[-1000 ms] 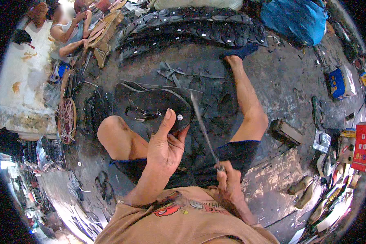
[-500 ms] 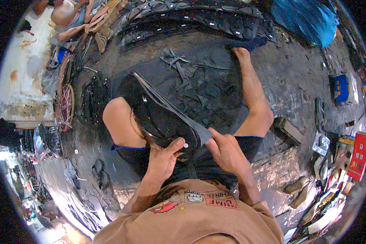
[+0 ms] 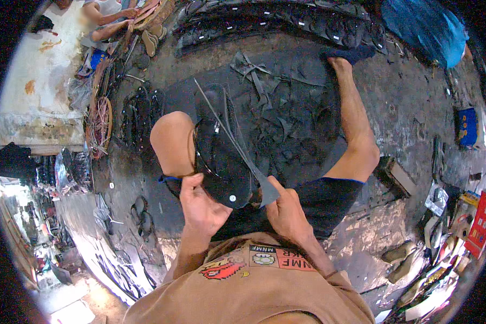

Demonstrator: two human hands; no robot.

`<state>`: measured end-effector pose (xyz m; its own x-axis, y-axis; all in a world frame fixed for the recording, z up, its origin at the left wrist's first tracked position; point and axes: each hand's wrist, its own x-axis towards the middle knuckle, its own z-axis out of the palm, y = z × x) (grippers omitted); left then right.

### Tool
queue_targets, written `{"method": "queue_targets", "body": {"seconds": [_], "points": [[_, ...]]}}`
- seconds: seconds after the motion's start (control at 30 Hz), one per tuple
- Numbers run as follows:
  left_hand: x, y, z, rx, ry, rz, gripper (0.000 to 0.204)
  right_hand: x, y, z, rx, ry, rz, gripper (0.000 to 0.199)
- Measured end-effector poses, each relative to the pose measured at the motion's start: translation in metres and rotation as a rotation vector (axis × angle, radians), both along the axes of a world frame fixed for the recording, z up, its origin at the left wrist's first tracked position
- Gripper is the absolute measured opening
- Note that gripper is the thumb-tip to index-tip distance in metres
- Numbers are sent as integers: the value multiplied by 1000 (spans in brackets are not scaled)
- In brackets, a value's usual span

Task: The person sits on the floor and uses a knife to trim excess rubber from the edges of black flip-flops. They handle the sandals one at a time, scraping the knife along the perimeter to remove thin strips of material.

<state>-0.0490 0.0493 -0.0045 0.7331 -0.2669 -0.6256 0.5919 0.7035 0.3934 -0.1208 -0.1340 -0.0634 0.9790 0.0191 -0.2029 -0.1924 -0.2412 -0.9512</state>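
Note:
A black sandal [image 3: 221, 181] with glossy straps and a small round white sticker at its heel lies across my lap, toe pointing away. My left hand [image 3: 202, 208] is closed on its left edge, thumb up along the side and the other fingers partly hidden beneath the sole. From the toe, a thin grey strip of offcut [image 3: 233, 137] runs down along the right side and widens to a pointed flap beside the heel. My right hand [image 3: 289, 210] pinches that wide end at the sandal's right edge. Whether it also holds a blade I cannot tell.
Dark scraps [image 3: 254, 81] litter the black mat ahead between my legs. Rows of black sandals [image 3: 286, 27] lie at the far side, near a blue plastic sheet [image 3: 426, 32]. A block [image 3: 397, 175] sits beside my right knee. Another person's arm [image 3: 110, 32] shows at far left.
The sandal has turned so its toe points more straight ahead. My left hand has shifted left, from the heel to the left edge. My right hand still grips the offcut, slightly lower.

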Motion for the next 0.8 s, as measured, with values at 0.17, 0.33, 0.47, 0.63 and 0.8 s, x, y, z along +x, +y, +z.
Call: {"method": "queue_targets", "body": {"seconds": [0.17, 0.33, 0.47, 0.63, 0.8], "points": [[-3, -16, -9, 397, -141, -18, 41, -7, 1, 18, -56, -46, -37, 19], [3, -22, 0, 451, -86, 55, 41, -46, -18, 4, -75, 210, 54, 23], [-7, -18, -15, 521, -223, -15, 42, -34, -25, -2, -80, 170, 59, 23], [-6, -17, -9, 515, -173, -63, 42, 26, -20, -20, -27, -51, 98, 26], [-6, -25, 5, 402, -86, 3, 47, 88, 8, -48, -181, -150, 2, 35]]}}
